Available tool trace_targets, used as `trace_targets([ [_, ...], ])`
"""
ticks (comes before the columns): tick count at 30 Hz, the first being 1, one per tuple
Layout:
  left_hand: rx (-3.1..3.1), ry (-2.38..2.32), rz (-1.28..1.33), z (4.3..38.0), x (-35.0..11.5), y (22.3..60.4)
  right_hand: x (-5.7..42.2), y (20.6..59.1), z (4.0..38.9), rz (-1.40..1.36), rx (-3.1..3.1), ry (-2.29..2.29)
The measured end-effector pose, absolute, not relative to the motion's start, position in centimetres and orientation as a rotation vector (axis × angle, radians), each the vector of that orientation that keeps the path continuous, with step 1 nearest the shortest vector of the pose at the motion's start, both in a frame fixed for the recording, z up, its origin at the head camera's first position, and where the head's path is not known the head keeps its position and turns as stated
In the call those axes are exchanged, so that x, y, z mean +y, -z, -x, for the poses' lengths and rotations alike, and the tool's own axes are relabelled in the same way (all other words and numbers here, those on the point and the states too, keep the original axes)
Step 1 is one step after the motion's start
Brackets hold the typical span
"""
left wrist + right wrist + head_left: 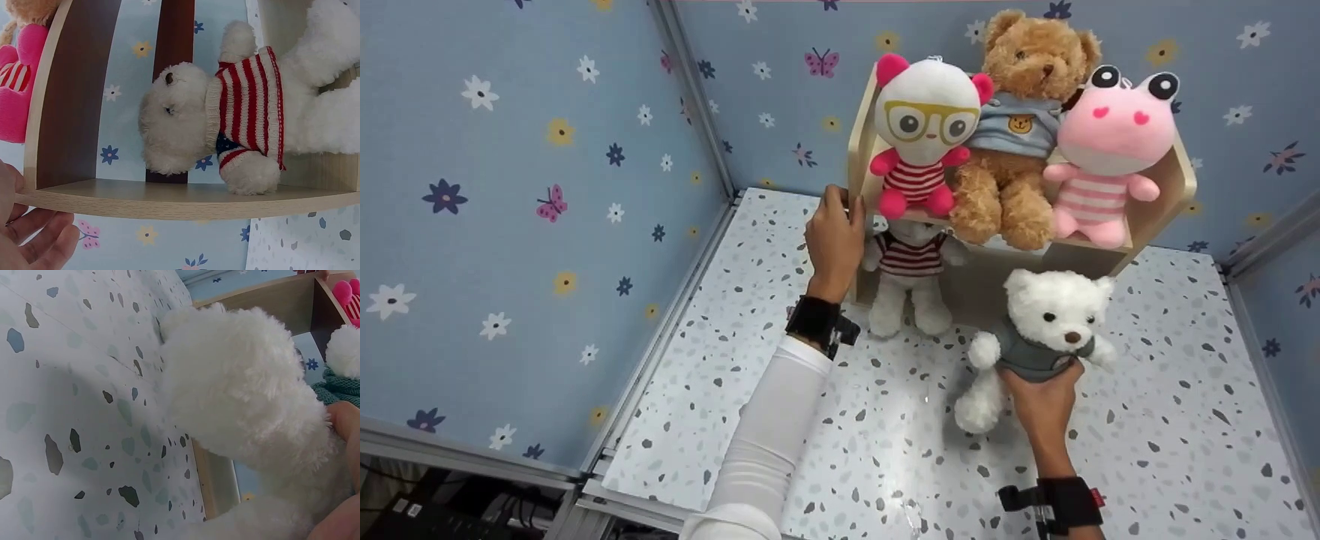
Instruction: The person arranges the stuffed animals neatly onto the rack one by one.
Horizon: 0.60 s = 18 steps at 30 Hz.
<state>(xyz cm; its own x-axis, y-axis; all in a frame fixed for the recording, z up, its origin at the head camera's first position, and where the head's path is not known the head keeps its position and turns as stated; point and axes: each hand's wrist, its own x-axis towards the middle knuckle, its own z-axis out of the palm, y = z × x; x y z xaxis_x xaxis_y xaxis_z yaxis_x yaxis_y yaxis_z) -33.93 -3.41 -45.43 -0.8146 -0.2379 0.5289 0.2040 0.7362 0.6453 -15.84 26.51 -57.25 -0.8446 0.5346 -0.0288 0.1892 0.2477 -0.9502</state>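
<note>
My right hand (1046,405) grips a white teddy bear (1054,311) in a grey-green sweater around its body. The bear is upright in front of the wooden shelf (1166,187), facing me; in the right wrist view its white fur (242,377) fills the middle. My left hand (834,244) holds the front edge of the shelf's left side panel (169,208), fingers on the outer side. In the lower compartment, at the left, stands another white bear (247,112) in a red-and-white striped sweater. Its head is mostly hidden in the head view by the upper board.
On the upper level sit a pink-and-white panda plush (922,135), a brown teddy bear (1020,135) in a blue sweater and a pink frog plush (1114,150). The speckled tabletop (870,420) is bounded by flowered wall panels (547,247) at the left, back and right.
</note>
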Motion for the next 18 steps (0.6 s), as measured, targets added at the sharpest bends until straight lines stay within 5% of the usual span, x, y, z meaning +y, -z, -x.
trace_targets([
  [18, -2.29, 0.993, -0.05, 34.2, -3.3, 45.8, 26.6, 56.3, 21.5, 0.662, -2.247, -1.604],
])
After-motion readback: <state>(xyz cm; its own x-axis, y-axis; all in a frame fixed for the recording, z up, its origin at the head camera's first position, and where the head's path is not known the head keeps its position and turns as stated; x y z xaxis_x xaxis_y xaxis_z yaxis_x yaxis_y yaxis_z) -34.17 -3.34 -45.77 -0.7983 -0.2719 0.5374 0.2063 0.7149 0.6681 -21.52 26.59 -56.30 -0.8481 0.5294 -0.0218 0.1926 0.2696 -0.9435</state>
